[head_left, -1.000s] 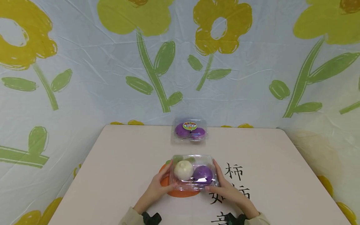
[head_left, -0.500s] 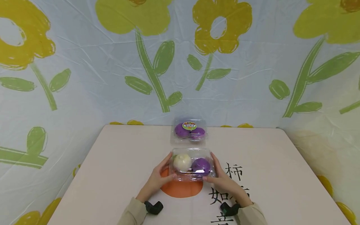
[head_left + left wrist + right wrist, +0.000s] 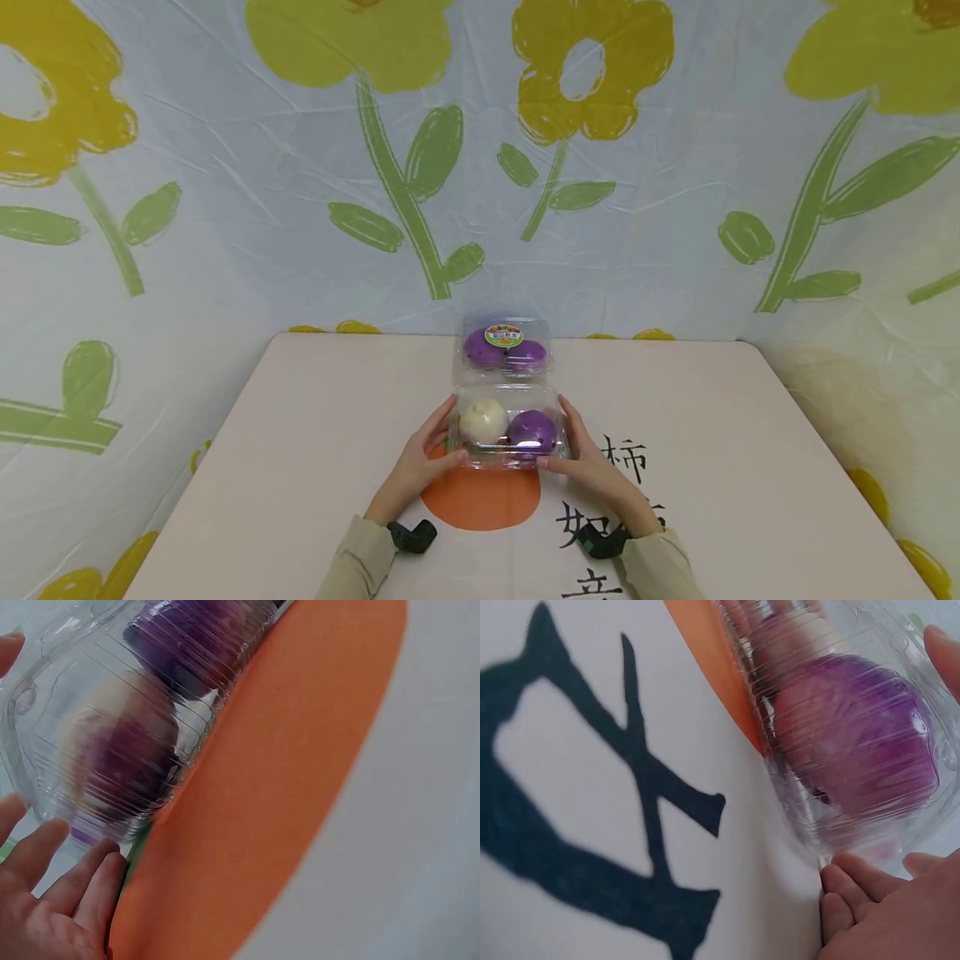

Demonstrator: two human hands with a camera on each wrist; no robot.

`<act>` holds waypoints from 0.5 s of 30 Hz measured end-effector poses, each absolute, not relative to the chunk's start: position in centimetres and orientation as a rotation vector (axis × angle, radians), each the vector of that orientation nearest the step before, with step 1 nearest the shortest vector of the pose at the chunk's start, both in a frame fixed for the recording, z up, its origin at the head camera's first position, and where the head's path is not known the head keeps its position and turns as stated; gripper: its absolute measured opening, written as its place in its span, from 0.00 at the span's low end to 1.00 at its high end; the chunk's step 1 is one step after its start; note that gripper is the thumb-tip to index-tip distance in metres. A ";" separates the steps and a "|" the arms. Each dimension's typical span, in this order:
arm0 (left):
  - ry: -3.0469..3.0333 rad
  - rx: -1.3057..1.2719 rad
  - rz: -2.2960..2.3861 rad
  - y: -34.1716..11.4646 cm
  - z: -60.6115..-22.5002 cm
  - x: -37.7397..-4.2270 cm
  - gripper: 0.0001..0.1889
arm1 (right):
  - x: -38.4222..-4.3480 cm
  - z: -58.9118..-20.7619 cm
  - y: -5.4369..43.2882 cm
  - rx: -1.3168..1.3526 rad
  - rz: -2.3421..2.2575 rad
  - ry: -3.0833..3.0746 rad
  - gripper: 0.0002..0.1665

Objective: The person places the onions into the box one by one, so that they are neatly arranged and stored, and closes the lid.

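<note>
A clear plastic clamshell box (image 3: 512,457) sits on or just above the table, holding a round whitish piece of produce (image 3: 483,422) and a round purple one (image 3: 533,431). My left hand (image 3: 418,463) grips its left end, thumb at the front and fingers along the side. At the right end, my right hand (image 3: 596,477) holds it the same way. Directly behind is a second clear box (image 3: 491,373) with two purple pieces and an oval label (image 3: 503,336). The edges of the two boxes nearly meet; contact cannot be told.
The pale table (image 3: 322,400) carries a printed orange shape (image 3: 483,500), partly under the held box. Black characters (image 3: 624,458) run down its right part. A flower-patterned cloth (image 3: 300,267) hangs behind the table and at both sides.
Both hands have moved the held box away from the body, up close to the rear box. More of the orange print shows in front of it. The rear box stays in place.
</note>
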State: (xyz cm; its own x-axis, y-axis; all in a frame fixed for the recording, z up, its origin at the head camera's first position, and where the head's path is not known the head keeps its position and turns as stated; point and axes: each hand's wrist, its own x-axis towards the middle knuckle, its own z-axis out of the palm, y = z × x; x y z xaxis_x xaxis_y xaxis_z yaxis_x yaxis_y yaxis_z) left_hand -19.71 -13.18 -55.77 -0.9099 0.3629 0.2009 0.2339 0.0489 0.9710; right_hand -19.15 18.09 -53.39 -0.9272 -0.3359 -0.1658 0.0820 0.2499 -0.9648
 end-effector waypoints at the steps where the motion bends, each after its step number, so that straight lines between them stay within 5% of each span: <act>1: 2.205 0.627 2.003 -13.2 -55.7 -19.7 0.46 | -19.1 -53.4 18.1 -0.231 -1.729 2.191 0.66; 15: 2.256 0.624 1.995 -13.1 -56.8 -19.8 0.44 | -19.1 -53.8 18.2 -0.271 -1.743 2.206 0.63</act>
